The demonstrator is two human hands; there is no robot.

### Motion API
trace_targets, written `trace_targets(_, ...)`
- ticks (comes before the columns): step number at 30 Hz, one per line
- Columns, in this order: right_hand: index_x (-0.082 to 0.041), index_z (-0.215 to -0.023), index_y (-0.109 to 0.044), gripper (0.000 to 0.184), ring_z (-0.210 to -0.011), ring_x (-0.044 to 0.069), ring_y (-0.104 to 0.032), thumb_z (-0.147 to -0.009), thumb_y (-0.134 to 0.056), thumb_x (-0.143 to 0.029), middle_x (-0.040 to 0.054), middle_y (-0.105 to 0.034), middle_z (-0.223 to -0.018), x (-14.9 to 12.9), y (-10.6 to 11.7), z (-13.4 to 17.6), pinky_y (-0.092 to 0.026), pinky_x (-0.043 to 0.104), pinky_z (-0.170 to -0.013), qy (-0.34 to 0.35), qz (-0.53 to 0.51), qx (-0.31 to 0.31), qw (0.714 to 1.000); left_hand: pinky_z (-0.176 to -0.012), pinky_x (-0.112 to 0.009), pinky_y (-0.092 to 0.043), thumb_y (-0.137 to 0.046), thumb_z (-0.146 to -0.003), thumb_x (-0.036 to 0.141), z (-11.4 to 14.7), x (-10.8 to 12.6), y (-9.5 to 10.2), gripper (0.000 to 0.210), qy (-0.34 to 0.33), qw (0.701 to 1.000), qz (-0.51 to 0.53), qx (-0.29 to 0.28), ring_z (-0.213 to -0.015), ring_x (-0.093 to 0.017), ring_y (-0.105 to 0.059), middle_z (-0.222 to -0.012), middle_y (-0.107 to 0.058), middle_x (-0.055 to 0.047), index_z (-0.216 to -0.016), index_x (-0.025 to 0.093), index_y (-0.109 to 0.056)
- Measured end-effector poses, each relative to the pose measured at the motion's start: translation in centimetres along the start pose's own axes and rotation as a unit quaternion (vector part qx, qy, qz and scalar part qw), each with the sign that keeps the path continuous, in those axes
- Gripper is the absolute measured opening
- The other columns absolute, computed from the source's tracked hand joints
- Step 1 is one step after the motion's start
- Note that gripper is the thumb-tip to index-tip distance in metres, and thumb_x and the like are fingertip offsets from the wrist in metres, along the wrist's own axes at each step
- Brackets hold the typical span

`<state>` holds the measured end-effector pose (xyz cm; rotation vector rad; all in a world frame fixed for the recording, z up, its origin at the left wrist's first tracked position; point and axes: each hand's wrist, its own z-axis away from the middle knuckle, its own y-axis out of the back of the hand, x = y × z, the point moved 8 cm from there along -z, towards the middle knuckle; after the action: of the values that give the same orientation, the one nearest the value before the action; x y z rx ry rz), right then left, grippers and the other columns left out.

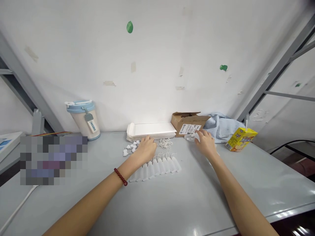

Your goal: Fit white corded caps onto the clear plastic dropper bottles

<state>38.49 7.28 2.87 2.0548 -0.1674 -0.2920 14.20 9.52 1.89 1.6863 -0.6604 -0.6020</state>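
So we've got small white pieces [125,152] behind the left end of our row of translucent tubes [159,166]. Our left hand [147,149] is over that end, fingers bent down; can't tell if they've got anything. White loops [165,143] sit behind the row. Right of it, further back: clear plastic pieces [189,137], then our right hand [205,141], half curled, hold unclear.

tumbler [85,121] left on table [157,206] | envelopes [156,127] behind tubes [157,167] | box [178,124] right of envelopes | carton [241,139] right of box
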Motion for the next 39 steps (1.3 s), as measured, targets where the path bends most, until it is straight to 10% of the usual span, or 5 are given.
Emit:
trace_targets(19,-0.017,-0.110,-0.057,0.038,-0.102,0.027,-0.044,-0.078,-0.042,-0.003,0.0120,-0.058,-0.110,-3.2,-2.8,0.8,-0.032,0.037,-0.077,0.088,0.126,-0.058,0.986,-0.072,-0.036,-0.041,-0.039,-0.076,-0.001,-0.2,-0.8,-0.2,0.027,0.003,1.000,-0.004,-0.013,-0.093,-0.028,-0.048,-0.086,-0.063,-0.014,-0.075,0.010,-0.064)
trace_targets(39,-0.016,-0.106,-0.059,0.040,-0.102,0.028,-0.050,-0.074,-0.042,-0.001,0.0124,-0.064,-0.104,-3.3,-2.4,1.0,-0.033,0.040,-0.080,0.104,0.035,-0.099,0.989,-0.077,-0.032,-0.044,-0.037,-0.078,0.004,-0.2,-1.5,1.5,0.028,-0.007,0.998,0.063,0.006,-0.096,-0.025,-0.051,-0.091,-0.064,-0.011,-0.075,0.014,-0.062)
